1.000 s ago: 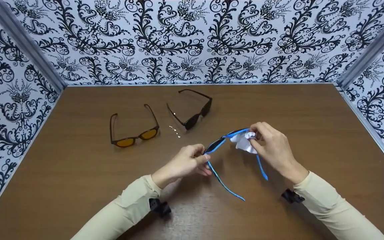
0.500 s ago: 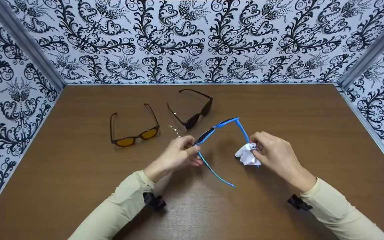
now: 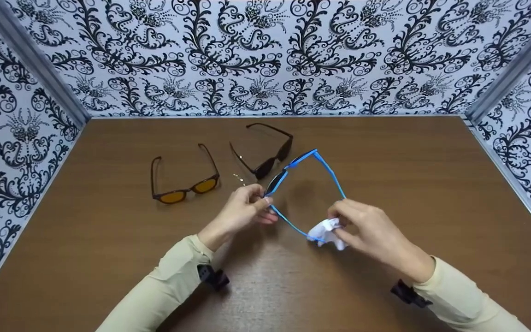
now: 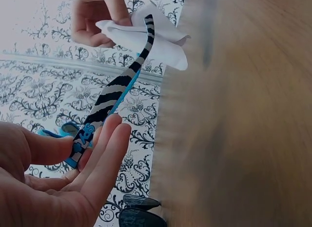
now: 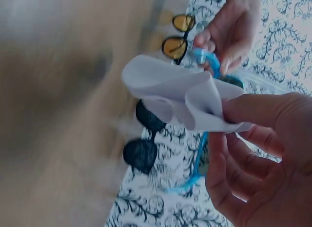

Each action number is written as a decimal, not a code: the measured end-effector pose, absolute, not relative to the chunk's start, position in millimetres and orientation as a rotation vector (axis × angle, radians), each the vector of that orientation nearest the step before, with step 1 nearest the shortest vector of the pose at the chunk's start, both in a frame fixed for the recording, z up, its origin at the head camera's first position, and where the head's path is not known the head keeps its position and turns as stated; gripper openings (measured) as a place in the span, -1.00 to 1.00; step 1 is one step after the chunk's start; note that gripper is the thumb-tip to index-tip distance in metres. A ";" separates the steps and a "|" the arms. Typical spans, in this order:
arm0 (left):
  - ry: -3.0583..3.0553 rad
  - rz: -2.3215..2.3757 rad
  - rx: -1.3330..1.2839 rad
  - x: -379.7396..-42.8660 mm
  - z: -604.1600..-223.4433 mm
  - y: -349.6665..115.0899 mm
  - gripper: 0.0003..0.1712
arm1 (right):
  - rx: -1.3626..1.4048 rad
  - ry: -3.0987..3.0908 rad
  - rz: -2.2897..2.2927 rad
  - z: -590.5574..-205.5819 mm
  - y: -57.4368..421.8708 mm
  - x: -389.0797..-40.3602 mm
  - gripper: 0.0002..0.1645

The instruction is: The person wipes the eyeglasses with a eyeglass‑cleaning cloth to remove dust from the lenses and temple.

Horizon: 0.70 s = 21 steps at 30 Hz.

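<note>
My left hand [image 3: 238, 212] pinches blue-framed sunglasses [image 3: 331, 174] at one front corner, by the hinge, holding them above the table with both temples unfolded. In the left wrist view, the nearer temple [image 4: 112, 94] has black and pale zebra stripes on its outer side. A white cloth [image 3: 323, 229] is pinched between the thumb and fingers of my right hand [image 3: 371, 230]. It lies at the tip of that same temple; in the left wrist view, the tip shows in front of the cloth. The far temple's end is hidden behind my right hand.
Glasses with orange lenses [image 3: 173, 197] lie unfolded at the left of the brown table [image 3: 109, 258]. Black sunglasses [image 3: 265, 168] lie behind the blue pair, close to its front. Patterned walls [image 3: 265, 55] enclose the back and sides.
The cloth has moved from the front's right end, down the right temple, across to the left temple's tip. The blue sunglasses have shifted left and turned, their right end swinging away from me.
</note>
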<state>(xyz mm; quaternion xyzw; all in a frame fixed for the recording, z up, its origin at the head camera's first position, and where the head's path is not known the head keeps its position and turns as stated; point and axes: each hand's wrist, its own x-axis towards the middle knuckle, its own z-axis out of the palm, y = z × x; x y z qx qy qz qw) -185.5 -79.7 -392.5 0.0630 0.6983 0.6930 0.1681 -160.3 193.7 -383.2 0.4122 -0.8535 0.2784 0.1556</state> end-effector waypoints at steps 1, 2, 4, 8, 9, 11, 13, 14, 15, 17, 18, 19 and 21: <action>1.984 1.975 0.179 -185.1 -392.8 -78.9 -0.92 | 1.208 -2.439 0.841 -384.3 190.4 -159.7 -0.61; 1.984 1.979 0.180 -184.3 -392.6 -78.1 -0.92 | 1.229 -2.434 0.882 -385.4 187.2 -159.1 -0.62; 1.983 1.985 0.181 -183.4 -392.8 -76.2 -0.92 | 1.253 -2.435 0.964 -387.0 181.0 -158.2 -0.64; 1.978 1.998 0.211 -181.7 -394.4 -70.5 -0.95 | 1.254 -2.444 1.071 -389.6 169.3 -158.0 -0.65; 1.973 2.000 0.216 -181.1 -394.8 -68.7 -0.95 | 1.249 -2.447 1.097 -390.2 166.7 -158.3 -0.65; 1.965 2.001 0.228 -179.9 -395.5 -65.1 -0.94 | 1.231 -2.453 1.141 -390.9 161.7 -159.5 -0.67; 1.965 1.998 0.244 -178.5 -396.2 -61.8 -0.95 | 1.208 -2.452 1.188 -390.7 157.0 -161.2 -0.69; 1.966 1.994 0.251 -177.6 -396.3 -60.2 -0.95 | 1.196 -2.449 1.212 -390.2 154.9 -162.1 -0.70; 1.969 1.991 0.261 -176.7 -395.9 -58.8 -0.94 | 1.181 -2.448 1.236 -389.7 152.8 -163.1 -0.72; 1.985 1.986 0.295 -175.5 -396.7 -56.1 -0.90 | 1.159 -2.439 1.289 -388.7 149.2 -165.2 -0.73; 1.997 1.984 0.313 -175.0 -397.1 -54.8 -0.88 | 1.148 -2.431 1.314 -388.0 147.7 -166.1 -0.74; 2.006 1.983 0.329 -174.5 -397.4 -53.6 -0.87 | 1.136 -2.424 1.338 -387.7 146.4 -166.8 -0.74; 2.015 1.988 0.352 -173.5 -398.1 -51.3 -0.86 | 1.104 -2.410 1.381 -387.6 144.4 -167.9 -0.74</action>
